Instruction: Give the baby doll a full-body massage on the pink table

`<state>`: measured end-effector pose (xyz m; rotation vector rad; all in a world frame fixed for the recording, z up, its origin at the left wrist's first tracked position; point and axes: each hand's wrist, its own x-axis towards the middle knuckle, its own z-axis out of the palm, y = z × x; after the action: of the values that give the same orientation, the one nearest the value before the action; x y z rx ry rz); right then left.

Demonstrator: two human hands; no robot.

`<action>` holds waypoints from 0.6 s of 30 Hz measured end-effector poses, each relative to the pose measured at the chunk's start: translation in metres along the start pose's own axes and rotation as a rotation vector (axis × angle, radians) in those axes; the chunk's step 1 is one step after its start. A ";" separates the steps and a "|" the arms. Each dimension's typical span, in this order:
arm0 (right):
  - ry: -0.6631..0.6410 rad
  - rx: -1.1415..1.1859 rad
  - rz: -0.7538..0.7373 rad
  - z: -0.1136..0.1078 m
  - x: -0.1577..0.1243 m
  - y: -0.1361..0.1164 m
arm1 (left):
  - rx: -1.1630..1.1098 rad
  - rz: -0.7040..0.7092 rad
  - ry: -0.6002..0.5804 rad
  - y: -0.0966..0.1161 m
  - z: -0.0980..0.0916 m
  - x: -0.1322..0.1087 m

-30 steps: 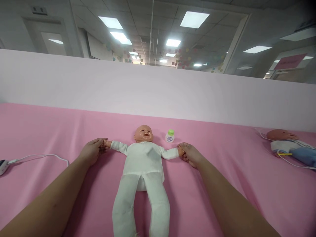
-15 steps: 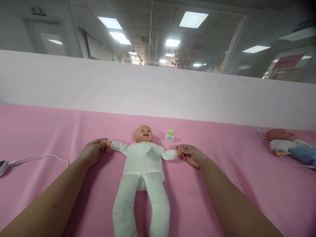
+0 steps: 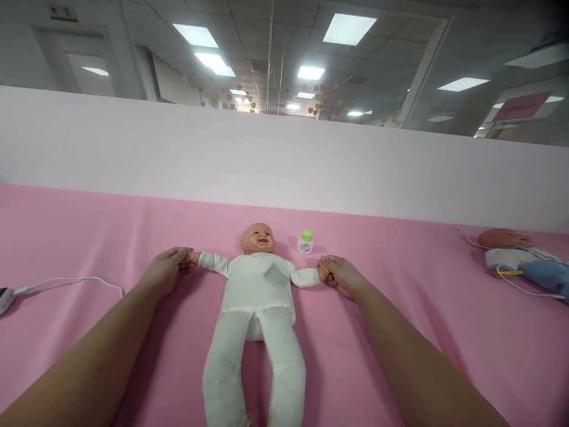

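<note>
A baby doll (image 3: 260, 283) with a white cloth body lies face up, its arms stretched out to both sides and its legs toward me. My left hand (image 3: 166, 270) is closed around the doll's hand on the left side. On the right side, my right hand (image 3: 344, 274) grips the doll's other hand between thumb and fingers. Just above that arm, beside the doll's head, stands a small clear bottle (image 3: 305, 244) with a green cap. The doll's feet run past the lower edge of the view.
Everything lies on a pink sheet (image 3: 377, 356), with a white panel (image 3: 284, 160) and glass behind it. At the far right is a second doll (image 3: 533, 270) in white and blue, with thin tubes. A white cable (image 3: 71, 280) runs from a white device (image 3: 6, 300) at left.
My right hand has turned slightly, its thumb now laid over the doll's hand. The left hand keeps its hold, and the view has tilted a little.
</note>
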<state>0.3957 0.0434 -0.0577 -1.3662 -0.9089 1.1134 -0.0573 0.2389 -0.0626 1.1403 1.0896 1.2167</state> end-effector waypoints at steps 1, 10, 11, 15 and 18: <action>0.017 0.003 0.011 0.001 0.000 -0.001 | -0.001 -0.008 0.006 0.000 0.000 0.000; -0.078 0.230 0.065 -0.014 0.005 0.005 | -0.048 -0.041 0.004 0.002 0.001 0.000; -0.119 0.248 0.057 -0.017 0.006 0.006 | -0.054 -0.041 -0.002 0.002 0.001 0.000; -0.219 0.233 0.042 -0.023 0.006 0.007 | -0.060 -0.030 -0.048 0.001 0.000 -0.001; -0.218 0.188 0.033 -0.023 0.005 0.007 | -0.033 -0.011 -0.069 -0.001 -0.003 0.000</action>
<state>0.4184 0.0411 -0.0665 -1.1248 -0.9147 1.3570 -0.0596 0.2391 -0.0643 1.1416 1.0193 1.1737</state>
